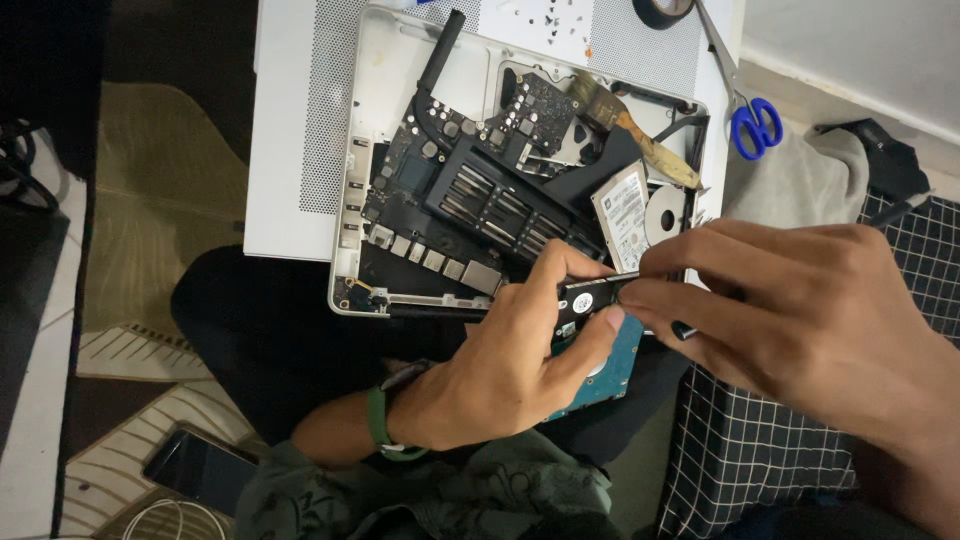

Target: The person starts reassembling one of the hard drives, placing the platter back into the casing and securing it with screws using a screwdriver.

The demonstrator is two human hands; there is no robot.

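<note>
— What is seen nearest?

— A crumpled grey-green cloth (440,495) is laid at the near edge, and a dark phone (198,468) is seen on the floor at the near left. A black-and-white checked cloth (760,450) is spread at the near right.

— And the hands?

— The left hand (510,365), with a green wristband (378,420) worn on it, is closed around a hard drive (600,375); its teal underside is turned down and its dark edge is pinched between thumb and fingers. The right hand (800,300) is closed on a thin dark tool (685,330), whose tip is brought against the drive's far edge. Whether a screw is touched cannot be told.

— Where is the drive held?

— It is held above the lap, just near of an opened laptop (375,160), at its near right corner.

— What is shown inside the laptop?

— A dark circuit board (470,180) is exposed, and a second hard drive (625,215) with a white label is propped at the right. A brush (630,125) is laid across the far right part.

— And farthest?

— The laptop is rested on a white perforated panel (300,120). Blue-handled scissors (745,105) and a roll of black tape (662,10) are placed at the far right.
</note>
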